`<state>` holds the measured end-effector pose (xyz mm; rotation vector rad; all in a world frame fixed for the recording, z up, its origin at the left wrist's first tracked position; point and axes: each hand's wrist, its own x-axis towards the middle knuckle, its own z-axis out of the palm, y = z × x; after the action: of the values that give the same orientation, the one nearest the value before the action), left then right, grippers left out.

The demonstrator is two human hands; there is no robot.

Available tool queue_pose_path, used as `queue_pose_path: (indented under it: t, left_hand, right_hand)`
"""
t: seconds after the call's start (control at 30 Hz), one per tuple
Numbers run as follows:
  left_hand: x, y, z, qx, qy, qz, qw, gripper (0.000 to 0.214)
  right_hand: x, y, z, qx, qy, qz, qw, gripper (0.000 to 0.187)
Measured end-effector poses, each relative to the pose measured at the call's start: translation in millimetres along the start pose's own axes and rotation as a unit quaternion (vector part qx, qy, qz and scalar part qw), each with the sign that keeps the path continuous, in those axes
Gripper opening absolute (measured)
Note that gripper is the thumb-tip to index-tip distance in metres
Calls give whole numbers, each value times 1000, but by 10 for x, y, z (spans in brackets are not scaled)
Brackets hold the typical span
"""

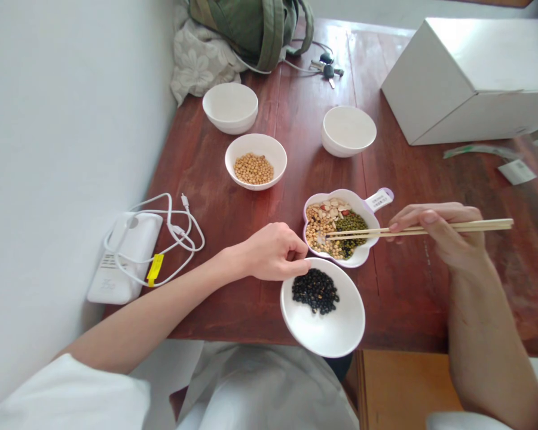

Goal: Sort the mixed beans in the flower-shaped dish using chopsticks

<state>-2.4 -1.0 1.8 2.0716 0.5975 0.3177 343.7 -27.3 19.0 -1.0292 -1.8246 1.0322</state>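
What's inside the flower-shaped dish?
The flower-shaped dish holds yellow beans, green beans and pale flat pieces, with chopsticks over them. Anything beneath the top layer is covered.

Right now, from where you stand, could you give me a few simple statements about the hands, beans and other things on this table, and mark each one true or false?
1. The right hand holds a pair of chopsticks. True.
2. The black beans fill the dish with a handle. False: a heap of them lies in the white bowl nearest the person.
3. The left hand is at the rim of the bowl with black beans. True.
4. The keys lie inside a bowl. False: they lie on the table, near the green bag.
5. The tips of the chopsticks are at the dish with a handle. True.
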Motion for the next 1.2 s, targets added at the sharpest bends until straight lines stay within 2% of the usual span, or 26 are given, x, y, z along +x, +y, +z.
queue_pose_path:
  t: [0.13, 0.23, 0.37, 0.43, 0.53, 0.6, 0.8, 1.2]
  left_hand:
    - [-2, -2, 3, -2, 2, 2, 1000, 32]
    - [-4, -12, 9, 0, 5, 2, 1000, 33]
    - [-5, -23, 15, 2, 3, 0, 1000, 33]
    - [-5, -23, 16, 1, 3, -1, 1000, 33]
    - [-4, -18, 16, -5, 2, 3, 1000, 32]
    - [-3, -16, 15, -8, 4, 3, 1000, 31]
    - [0, -11, 11, -3, 3, 2, 1000, 33]
    - [-6, -14, 10, 1, 2, 2, 1000, 31]
  right_hand:
    - [-6, -26, 14, 42, 19, -12, 999, 37]
    - [-11, -75, 24, 105, 50, -57, 992, 40]
    - [-8, -121, 53, 166, -39, -70, 983, 41]
    - [-1, -123, 86, 160, -35, -62, 984, 41]
    - [16, -104, 154, 133, 46, -52, 989, 41]
    - [27, -86, 197, 105, 70, -31, 992, 39]
    - [33, -32, 227, 40, 25, 3, 999, 34]
    - [34, 16, 220, 31, 19, 10, 999, 35]
